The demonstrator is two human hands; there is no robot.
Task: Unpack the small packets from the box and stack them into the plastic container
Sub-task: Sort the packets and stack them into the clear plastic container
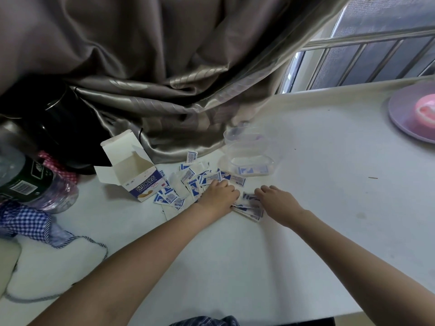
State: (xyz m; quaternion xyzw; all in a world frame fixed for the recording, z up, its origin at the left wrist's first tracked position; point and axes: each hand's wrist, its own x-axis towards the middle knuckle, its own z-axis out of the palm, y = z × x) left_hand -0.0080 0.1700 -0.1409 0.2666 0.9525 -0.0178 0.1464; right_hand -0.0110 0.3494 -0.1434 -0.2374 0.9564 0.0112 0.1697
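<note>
While box (131, 175) lies emptied, most packets (188, 184) scattered beside it; few in container (249, 164). Left hand (220, 196), right hand (275, 203): fingers curled, gathering small stack (249, 211).

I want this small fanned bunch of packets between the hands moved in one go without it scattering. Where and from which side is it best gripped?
The bunch of packets lies flat and fanned on the white table, between the left hand and right hand. Probably best to square it first, then pinch its long edges from above, thumb on the near side, fingers on the far side.
</note>
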